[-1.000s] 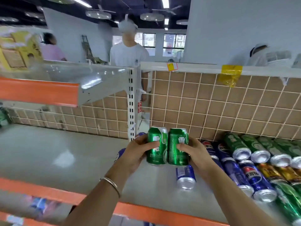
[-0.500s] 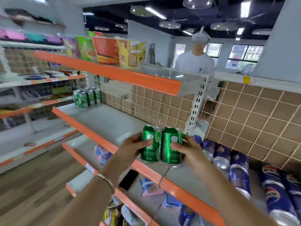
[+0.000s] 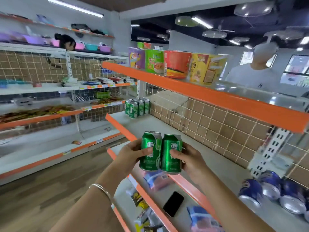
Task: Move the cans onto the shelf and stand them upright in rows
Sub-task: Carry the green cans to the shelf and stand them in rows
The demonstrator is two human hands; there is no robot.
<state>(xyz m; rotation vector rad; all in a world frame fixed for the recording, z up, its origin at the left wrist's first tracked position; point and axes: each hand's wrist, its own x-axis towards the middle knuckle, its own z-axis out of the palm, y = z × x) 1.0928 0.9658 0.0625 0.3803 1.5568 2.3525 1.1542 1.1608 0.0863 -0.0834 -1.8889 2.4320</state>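
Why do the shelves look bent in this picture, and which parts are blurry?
Head view: the wide-angle lens bows the orange-edged upper shelf and stretches the corners; the two green metal drink cans in the middle are sharpest; the blue cans lying at the right and the person in the white shirt are smeared by blur; ceiling lights glare off that shelf's glossy top.

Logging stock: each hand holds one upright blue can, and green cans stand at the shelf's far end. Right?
Wrong colour: the head view shows the left hand holding the left green can and the right hand the right green can, both upright. The rest is right.
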